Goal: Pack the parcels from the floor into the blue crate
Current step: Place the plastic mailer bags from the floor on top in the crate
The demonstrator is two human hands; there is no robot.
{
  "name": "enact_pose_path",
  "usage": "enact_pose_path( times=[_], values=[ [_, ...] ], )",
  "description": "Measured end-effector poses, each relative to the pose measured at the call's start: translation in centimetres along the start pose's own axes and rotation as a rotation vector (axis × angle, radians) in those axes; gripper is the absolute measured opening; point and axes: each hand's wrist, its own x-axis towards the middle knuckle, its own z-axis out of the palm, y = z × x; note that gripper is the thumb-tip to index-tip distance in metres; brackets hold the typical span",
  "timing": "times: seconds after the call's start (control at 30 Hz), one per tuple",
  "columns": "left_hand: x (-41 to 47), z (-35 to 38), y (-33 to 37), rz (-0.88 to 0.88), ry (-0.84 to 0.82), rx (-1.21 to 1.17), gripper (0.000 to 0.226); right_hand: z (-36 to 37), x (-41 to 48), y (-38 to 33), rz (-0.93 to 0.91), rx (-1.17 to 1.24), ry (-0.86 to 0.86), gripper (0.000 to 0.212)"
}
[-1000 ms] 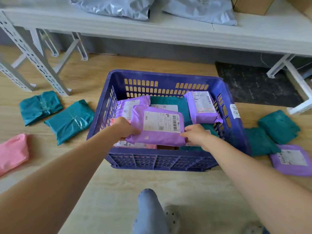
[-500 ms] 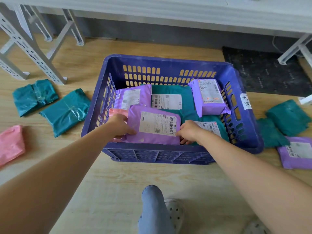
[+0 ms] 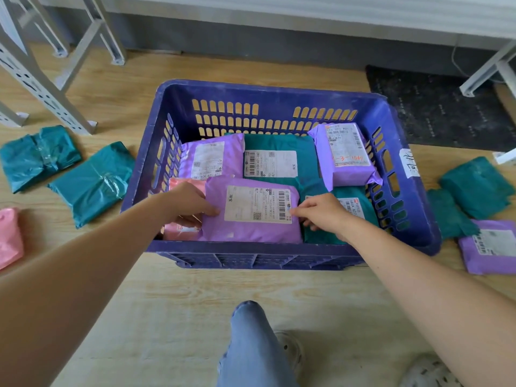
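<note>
The blue crate (image 3: 413, 219) stands on the wooden floor and holds several parcels. A purple parcel (image 3: 251, 227) with a white label lies at the crate's near side. My left hand (image 3: 190, 202) grips its left edge, thumb on top. My right hand (image 3: 321, 213) pinches its right edge. Under and beside it lie a pink parcel (image 3: 178, 230) and teal parcels (image 3: 282, 143). Two more purple parcels (image 3: 346, 155) sit further back in the crate.
On the floor at left lie two teal parcels (image 3: 92, 182) and a pink one (image 3: 8, 236). At right lie teal parcels (image 3: 474, 188) and a purple one (image 3: 491, 247). Metal table legs (image 3: 42, 88) stand at back left, a dark mat (image 3: 441, 107) at back right. My knee (image 3: 251, 344) is below.
Both hands have lowered the purple parcel into the crate's near side until it lies flat on the others. My head has moved closer and tilted down.
</note>
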Motion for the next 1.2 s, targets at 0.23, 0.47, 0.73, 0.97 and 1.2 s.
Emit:
enact_pose_path(
  times=[0.23,0.47,0.73,0.97,1.2],
  values=[
    [-1.2,-0.5,1.3,0.012,0.069,-0.102,0.028,-1.4,-1.0,-0.6,0.02,0.191,0.095,0.027],
    [-2.6,1.7,3.5,0.097,0.086,-0.139,0.028,-4.1,-2.1,0.4,0.013,0.161,0.22,0.026],
    [-1.9,4.6,7.1,0.182,0.029,-0.202,0.029,-7.8,-3.1,3.3,0.046,-0.074,0.223,0.026],
    [-1.3,9.1,9.3,0.226,-0.114,-0.052,0.022,-8.3,-2.6,5.1,0.106,-0.424,0.174,0.034],
    [0.5,12.1,9.5,0.211,-0.095,-0.034,0.016,-7.8,-2.1,5.7,0.077,-0.565,0.181,0.043]
  ],
)
